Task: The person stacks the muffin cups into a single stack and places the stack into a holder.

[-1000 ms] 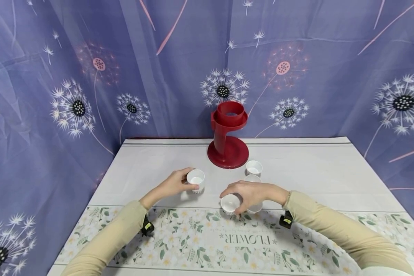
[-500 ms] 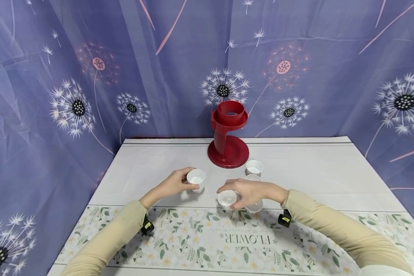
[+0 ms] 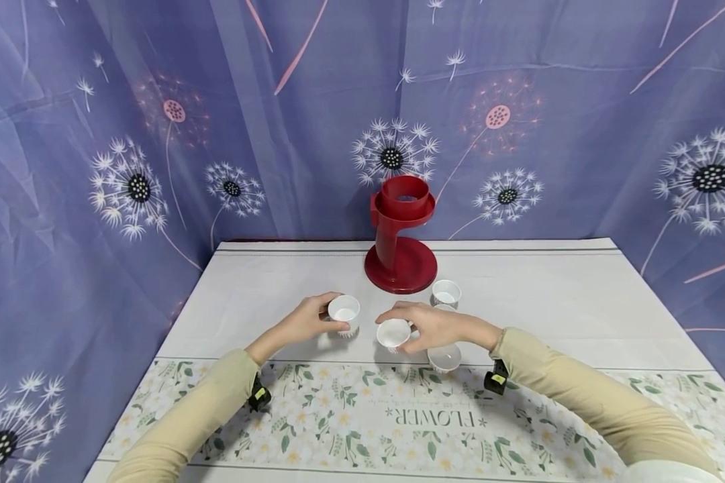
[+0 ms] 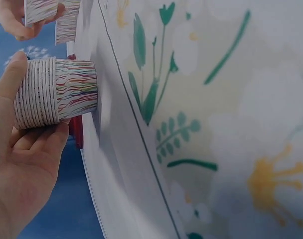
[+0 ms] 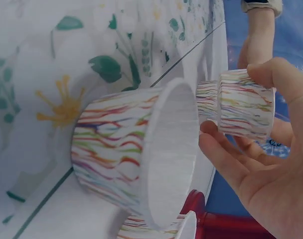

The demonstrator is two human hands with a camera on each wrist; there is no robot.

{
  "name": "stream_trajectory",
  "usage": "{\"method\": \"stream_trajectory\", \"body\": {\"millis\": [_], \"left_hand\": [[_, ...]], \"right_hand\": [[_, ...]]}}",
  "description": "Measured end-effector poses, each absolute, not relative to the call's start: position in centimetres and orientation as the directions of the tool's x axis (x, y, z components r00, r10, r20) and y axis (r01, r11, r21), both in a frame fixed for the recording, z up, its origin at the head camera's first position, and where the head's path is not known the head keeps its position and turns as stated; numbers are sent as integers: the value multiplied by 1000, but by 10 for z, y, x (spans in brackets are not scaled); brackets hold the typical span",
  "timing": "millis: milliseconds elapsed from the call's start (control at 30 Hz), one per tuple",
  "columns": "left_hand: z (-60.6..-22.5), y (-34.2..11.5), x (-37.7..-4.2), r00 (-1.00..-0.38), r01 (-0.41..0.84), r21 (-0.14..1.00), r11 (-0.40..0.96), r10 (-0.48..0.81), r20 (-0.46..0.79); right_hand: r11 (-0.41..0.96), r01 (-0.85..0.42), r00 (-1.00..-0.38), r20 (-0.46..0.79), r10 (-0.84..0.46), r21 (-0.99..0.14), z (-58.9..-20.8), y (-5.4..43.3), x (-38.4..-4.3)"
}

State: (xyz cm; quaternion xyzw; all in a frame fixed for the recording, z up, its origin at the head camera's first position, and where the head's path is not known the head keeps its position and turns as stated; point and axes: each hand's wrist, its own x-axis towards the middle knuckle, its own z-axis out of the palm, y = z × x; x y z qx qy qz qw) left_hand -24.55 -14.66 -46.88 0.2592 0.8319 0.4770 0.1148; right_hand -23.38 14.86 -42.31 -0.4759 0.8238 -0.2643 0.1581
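Note:
A stack of nested paper baking cups (image 4: 57, 92) with colourful wavy stripes stands on the table, white inside. My left hand (image 3: 302, 322) grips its upper part, the thumb on the near side and the fingers behind. To the right, my right hand (image 3: 430, 325) pinches a paper cup (image 3: 393, 333) by its sides, held a little above the tabletop. In the right wrist view that held cup (image 5: 246, 104) lies in line with the stack, and I cannot tell whether they touch. A loose paper cup (image 3: 444, 358) stands beneath the right wrist.
Behind the right hand stand two more paper cups, one at the back (image 3: 446, 293) and one partly hidden by the hand. A red stand (image 3: 401, 263) with a ring-shaped top is at the table's rear. A flowered band (image 3: 338, 419) crosses the tablecloth's front; a purple curtain (image 3: 314, 134) hangs behind.
My right hand has moved left and slightly away from me with its cup, closer to the stack, uncovering more of the loose front cup. The left hand has stayed still.

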Motion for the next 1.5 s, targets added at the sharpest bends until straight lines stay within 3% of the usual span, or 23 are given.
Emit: {"method": "stream_trajectory", "body": {"millis": [400, 667, 1100, 1333, 1500], "left_hand": [[-466, -148, -246, -841, 315, 853, 415, 539, 48], [-468, -148, -247, -843, 327, 844, 426, 534, 57], [-468, -148, -246, -845, 325, 845, 425, 532, 57], [-442, -143, -232, -830, 329, 845, 421, 556, 47], [-463, -146, -243, -834, 320, 843, 432, 550, 35]], "right_hand": [[477, -621, -584, -37, -811, -622, -427, 148, -241], [507, -596, -655, 12, -755, -623, -429, 143, -244], [510, -604, -684, 70, -726, -612, -427, 136, -245], [499, -613, -680, 87, -728, -613, -425, 133, -246], [495, -611, -679, 87, -729, -617, -425, 131, -247]]}}
